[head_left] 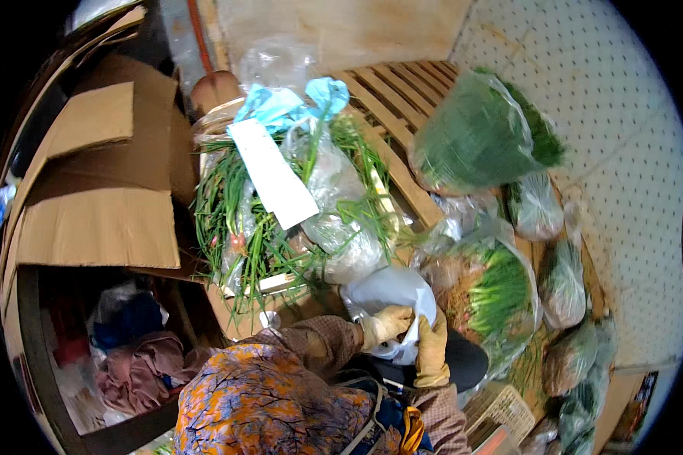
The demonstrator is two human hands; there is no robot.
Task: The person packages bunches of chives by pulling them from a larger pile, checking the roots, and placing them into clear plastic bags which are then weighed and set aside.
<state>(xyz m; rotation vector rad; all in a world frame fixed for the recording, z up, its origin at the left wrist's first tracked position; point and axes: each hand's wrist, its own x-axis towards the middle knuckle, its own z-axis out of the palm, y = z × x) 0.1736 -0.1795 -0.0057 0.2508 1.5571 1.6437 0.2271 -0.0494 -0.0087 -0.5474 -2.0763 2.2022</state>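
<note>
My left hand (388, 326), in a pale work glove, is closed on the edge of a whitish plastic bag (391, 288). Close beside it, my right hand (432, 350), in a tan glove, pinches the same bag's edge from the right. What the bag contains, if anything, I cannot make out. Just beyond it lies a heap of long green onions (262, 254), some with reddish bulbs, mixed with crumpled clear plastic (349, 243). A white sheet (273, 174) and light-blue plastic (269, 106) rest on the heap.
To the right stand a large clear bag of onions (501, 284) and a tall bag of fine greens (478, 136). Smaller bagged bundles (565, 284) line the right side. A slatted wooden pallet (395, 91) lies behind, cardboard boxes (99, 189) at left, a cream basket (501, 413) near right.
</note>
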